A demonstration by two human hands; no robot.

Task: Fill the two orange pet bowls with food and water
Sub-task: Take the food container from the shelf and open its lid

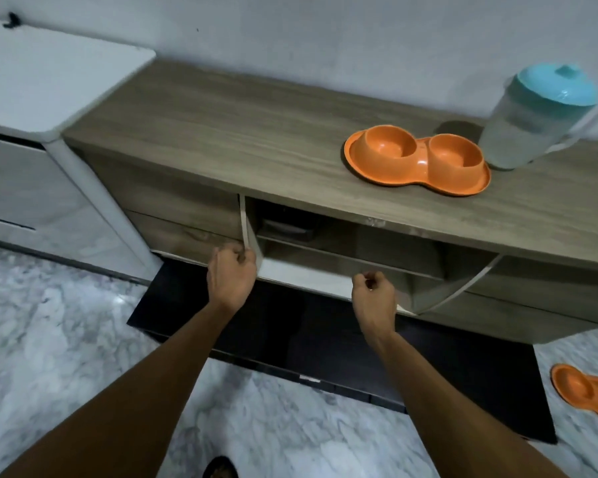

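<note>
Both hands at the cabinet doors.
Left hand (231, 272) grips the left door (246, 225); right hand (374, 290) closes on the right door (439, 288). Orange bowls (416, 158), jug (535, 124) at two o'clock on counter (221, 132).

Two orange double pet bowls (417, 159) (586, 391), one lidded jug (535, 122), two hands (231, 276) (375, 294), perhaps two open cabinet doors (247, 225) (463, 288)
</note>
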